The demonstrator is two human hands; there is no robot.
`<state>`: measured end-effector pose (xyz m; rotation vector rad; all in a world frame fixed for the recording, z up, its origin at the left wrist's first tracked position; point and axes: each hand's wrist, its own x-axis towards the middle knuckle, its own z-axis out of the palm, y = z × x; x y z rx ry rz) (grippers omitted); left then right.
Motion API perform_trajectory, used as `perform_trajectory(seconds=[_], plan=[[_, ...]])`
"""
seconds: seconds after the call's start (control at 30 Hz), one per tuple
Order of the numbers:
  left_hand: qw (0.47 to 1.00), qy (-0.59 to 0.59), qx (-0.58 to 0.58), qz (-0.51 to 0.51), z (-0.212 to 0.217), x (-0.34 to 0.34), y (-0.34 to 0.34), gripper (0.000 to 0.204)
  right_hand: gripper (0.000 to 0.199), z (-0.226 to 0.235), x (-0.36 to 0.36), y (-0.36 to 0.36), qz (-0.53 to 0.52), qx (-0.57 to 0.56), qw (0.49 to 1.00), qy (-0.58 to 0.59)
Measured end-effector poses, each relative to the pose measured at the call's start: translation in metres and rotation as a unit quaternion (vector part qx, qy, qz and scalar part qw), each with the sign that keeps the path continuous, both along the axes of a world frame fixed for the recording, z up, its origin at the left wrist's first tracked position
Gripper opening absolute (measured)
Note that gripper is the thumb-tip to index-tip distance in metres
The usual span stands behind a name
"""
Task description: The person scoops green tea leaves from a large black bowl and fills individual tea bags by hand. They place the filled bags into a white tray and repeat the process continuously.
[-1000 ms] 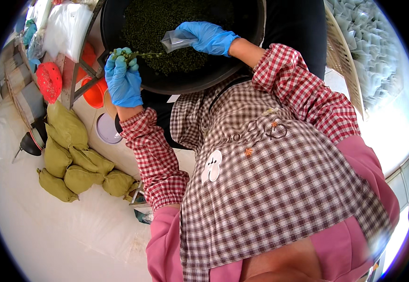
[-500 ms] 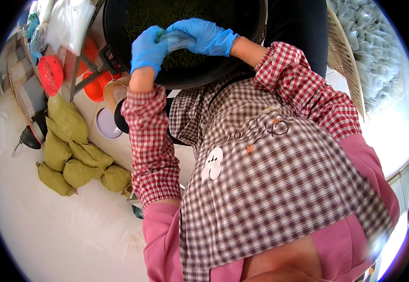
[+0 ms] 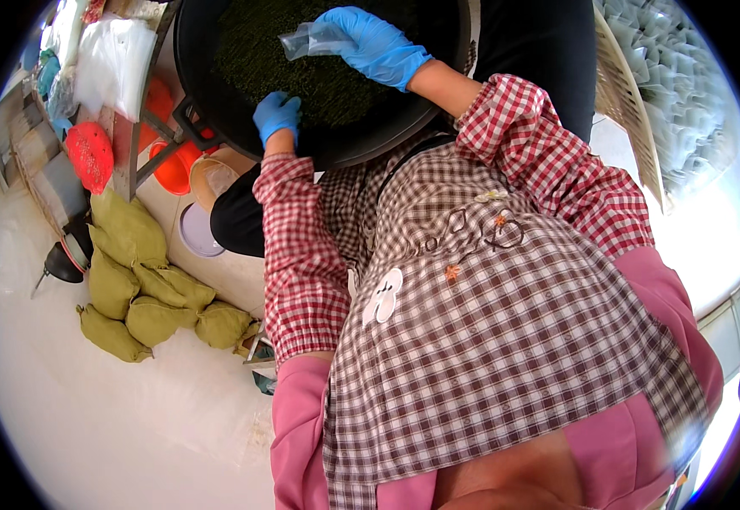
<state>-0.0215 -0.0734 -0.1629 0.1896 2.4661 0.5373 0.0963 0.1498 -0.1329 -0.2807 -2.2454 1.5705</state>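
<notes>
Head view, looking down the person's front. Top centre of the frame: a wide black pan (image 3: pixel 217 110) filled with dark green leaves (image 3: pixel 336 85). The right hand (image 3: pixel 374 42), in a blue glove, is at the top centre above the leaves, its fingers pinching a small clear plastic bag (image 3: pixel 306 38) that hangs to the left of the hand. The left hand (image 3: pixel 276 115), also gloved in blue, is lower and to the left, fingers curled down into the leaves near the pan's near rim; whether it grips any leaves cannot be told. The 2 hands are apart, with leaves between them. Both forearms wear red checked sleeves (image 3: pixel 298 255) over pink cuffs, and a brown checked apron (image 3: pixel 489 323) fills the centre and lower right. Left of the frame: several olive green sacks (image 3: pixel 132 280) lie piled on the pale floor (image 3: pixel 90 425), beside an orange bucket (image 3: pixel 179 166) and a red mesh lid (image 3: pixel 90 153). Upper right: a heap of pale packets (image 3: pixel 684 85)
</notes>
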Motion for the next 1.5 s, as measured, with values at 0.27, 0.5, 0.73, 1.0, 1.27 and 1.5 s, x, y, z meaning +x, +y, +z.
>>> perform_trajectory(seconds=[0.27, 0.5, 0.73, 1.0, 1.27, 1.5], plan=[[0.934, -0.124, 0.332, 0.043, 0.133, -0.016, -0.005, 0.019, 0.031, -0.001, 0.004, -0.009, 0.117, 0.016, 0.991, -0.060], [0.907, 0.110, 0.276, -0.299, 0.182, 0.025, 0.064, 0.032, 0.032, 0.011, 0.011, -0.012, 0.186, -0.020, 0.982, -0.021], [0.961, 0.074, 0.058, -0.260, 0.170, 0.013, 0.077, 0.026, 0.038, 0.014, 0.007, -0.016, 0.153, -0.062, 0.986, -0.006], [0.980, -0.017, 0.199, 0.003, 0.118, -0.052, 0.063, 0.029, 0.029, -0.005, 0.000, -0.002, 0.008, -0.060, 0.998, -0.007], [0.994, -0.017, 0.018, -0.103, 0.009, -0.022, 0.024, 0.034, 0.037, -0.015, 0.000, -0.006, -0.032, 0.012, 0.997, -0.072], [0.947, -0.088, 0.305, 0.047, 0.137, -0.028, 0.009, 0.023, 0.033, -0.009, 0.004, -0.010, 0.055, 0.012, 0.990, -0.131]])
